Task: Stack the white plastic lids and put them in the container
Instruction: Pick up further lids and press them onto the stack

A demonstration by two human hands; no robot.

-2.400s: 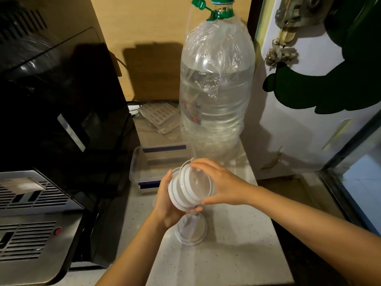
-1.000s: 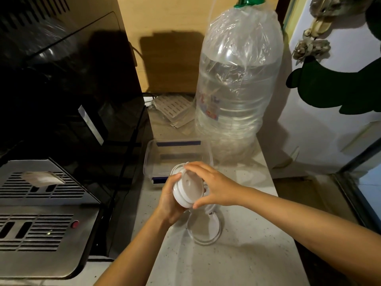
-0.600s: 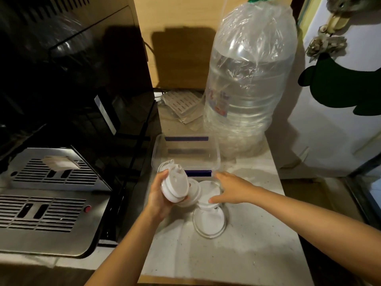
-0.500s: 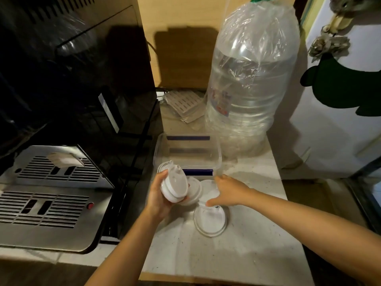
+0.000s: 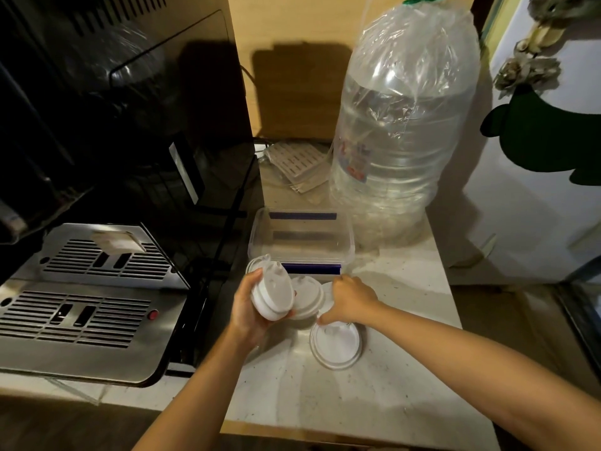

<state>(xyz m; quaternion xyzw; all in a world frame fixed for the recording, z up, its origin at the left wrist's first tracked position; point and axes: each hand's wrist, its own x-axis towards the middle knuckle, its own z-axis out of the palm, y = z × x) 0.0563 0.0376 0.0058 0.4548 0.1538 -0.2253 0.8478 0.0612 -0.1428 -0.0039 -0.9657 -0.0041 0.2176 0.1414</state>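
The right hand has left the stack and dropped to a loose lid on the surface, fingers pinching its edge. The left hand grips the stack; the container sits empty, another lid waiting.

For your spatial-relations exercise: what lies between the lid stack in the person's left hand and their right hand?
In the head view, one loose white lid lies on the counter between the lid stack in the left hand and the right hand.
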